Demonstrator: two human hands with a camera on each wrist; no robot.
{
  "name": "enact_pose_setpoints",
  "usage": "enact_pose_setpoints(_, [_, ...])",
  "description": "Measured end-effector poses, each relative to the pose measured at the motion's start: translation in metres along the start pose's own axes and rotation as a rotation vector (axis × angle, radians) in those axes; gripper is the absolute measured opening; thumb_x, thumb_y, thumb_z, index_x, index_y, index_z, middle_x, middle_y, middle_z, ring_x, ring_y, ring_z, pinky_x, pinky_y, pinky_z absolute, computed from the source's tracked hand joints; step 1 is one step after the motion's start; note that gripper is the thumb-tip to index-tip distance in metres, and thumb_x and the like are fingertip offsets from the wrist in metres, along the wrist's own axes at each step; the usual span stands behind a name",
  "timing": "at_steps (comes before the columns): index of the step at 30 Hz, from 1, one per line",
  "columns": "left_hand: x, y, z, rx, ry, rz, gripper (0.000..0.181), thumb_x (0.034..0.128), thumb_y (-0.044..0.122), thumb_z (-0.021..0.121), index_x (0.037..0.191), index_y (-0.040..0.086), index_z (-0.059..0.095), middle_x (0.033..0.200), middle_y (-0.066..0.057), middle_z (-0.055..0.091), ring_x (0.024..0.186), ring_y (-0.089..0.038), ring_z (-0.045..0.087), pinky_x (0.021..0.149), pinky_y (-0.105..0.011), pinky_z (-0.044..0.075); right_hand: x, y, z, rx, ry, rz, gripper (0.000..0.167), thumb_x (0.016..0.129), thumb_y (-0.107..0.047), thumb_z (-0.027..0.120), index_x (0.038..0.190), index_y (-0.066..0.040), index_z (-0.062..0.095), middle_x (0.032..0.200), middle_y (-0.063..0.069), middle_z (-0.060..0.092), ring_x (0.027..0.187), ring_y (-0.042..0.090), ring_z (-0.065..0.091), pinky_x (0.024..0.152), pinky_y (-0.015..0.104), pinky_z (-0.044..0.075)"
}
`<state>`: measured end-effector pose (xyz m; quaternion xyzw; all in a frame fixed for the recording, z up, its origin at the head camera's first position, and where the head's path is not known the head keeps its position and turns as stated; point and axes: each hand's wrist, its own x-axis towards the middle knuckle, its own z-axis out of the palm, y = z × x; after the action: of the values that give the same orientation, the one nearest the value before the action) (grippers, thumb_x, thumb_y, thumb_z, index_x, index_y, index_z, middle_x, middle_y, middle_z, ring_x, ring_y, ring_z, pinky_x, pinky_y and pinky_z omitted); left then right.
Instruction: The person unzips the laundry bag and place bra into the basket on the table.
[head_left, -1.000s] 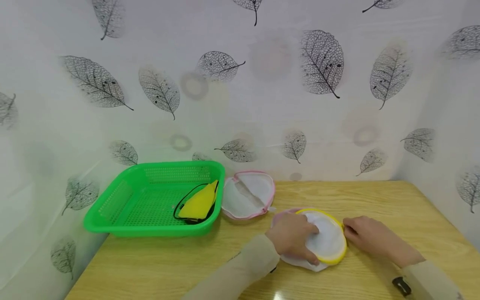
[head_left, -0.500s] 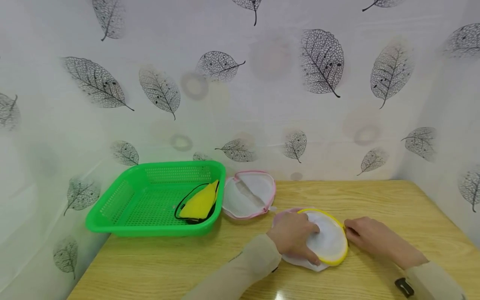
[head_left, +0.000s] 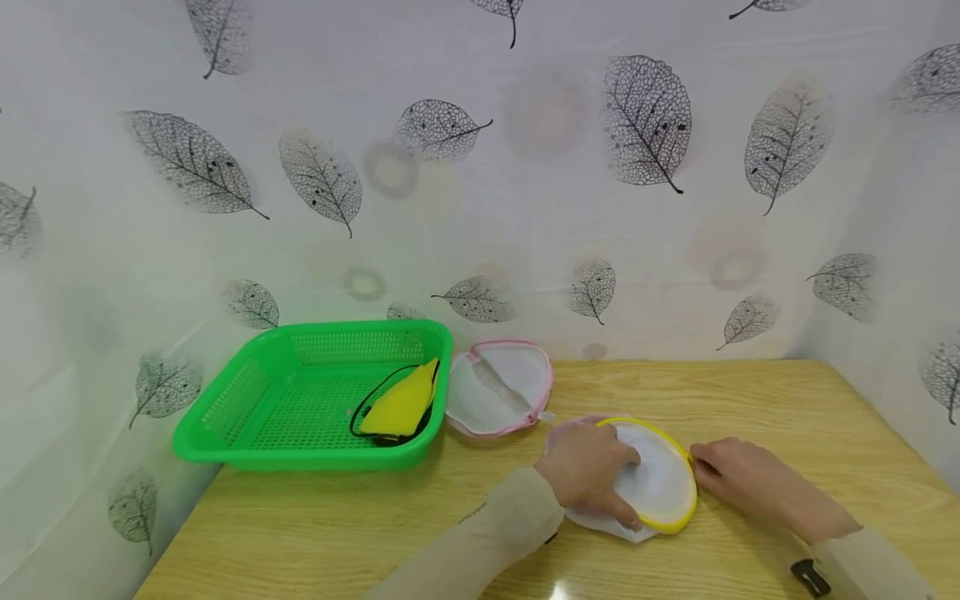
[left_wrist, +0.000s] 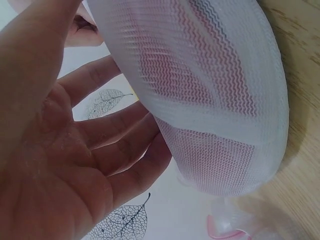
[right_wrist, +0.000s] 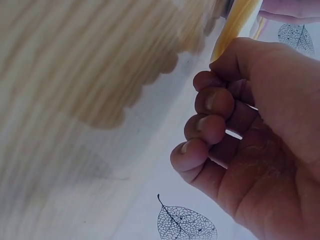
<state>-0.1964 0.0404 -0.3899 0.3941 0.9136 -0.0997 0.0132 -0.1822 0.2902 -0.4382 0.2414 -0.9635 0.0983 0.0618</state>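
A round white mesh laundry bag (head_left: 663, 479) with a yellow zip edge lies on the table in front of me. My left hand (head_left: 588, 471) rests on its left part, thumb and fingers spread. In the left wrist view, the fairly straight fingers touch the bag's white mesh (left_wrist: 200, 120), and pinkish cloth shows through. At the bag's right side my right hand (head_left: 738, 479) pinches the yellow edge (right_wrist: 237, 25) between thumb and index finger, its other fingers curled. Whether a zip pull is in that pinch is hidden by the fingertips.
A green plastic basket (head_left: 247, 460) stands at the left, holding a yellow item (head_left: 401, 404) with black cord. Right beside it lies a second mesh bag (head_left: 513, 375) with pink trim. A leaf-print sheet (head_left: 525, 217) hangs behind the wooden table (head_left: 337, 533).
Hardly anything differs. The view has shifted very slightly; both hands keep their places on the mesh laundry bag.
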Motion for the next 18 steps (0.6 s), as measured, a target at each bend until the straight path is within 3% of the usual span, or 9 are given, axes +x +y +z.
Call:
enact_pose_setpoints(11, [-0.0003, -0.0004, -0.0006, -0.005, -0.008, 0.015, 0.072, 0.0683, 0.085, 0.071, 0.13, 0.047, 0.065, 0.111, 0.023, 0.069, 0.106, 0.003, 0.062, 0.122, -0.022, 0.029, -0.0013, 0.0008, -0.0035, -0.006, -0.034, -0.017, 0.035, 0.09, -0.006, 0.065, 0.068, -0.024, 0.044, 0.061, -0.014, 0.033, 0.056, -0.001, 0.028, 0.054, 0.02, 0.028])
enact_pose_setpoints(18, [0.0006, -0.0008, -0.0003, -0.024, -0.014, 0.01, 0.073, 0.0677, 0.084, 0.073, 0.13, 0.046, 0.065, 0.114, 0.024, 0.07, 0.109, 0.004, 0.062, 0.123, -0.022, 0.026, -0.0037, 0.0014, -0.0038, 0.007, -0.101, -0.003, 0.033, 0.091, -0.008, 0.065, 0.07, -0.023, 0.045, 0.062, -0.013, 0.034, 0.058, 0.0, 0.029, 0.055, 0.02, 0.028])
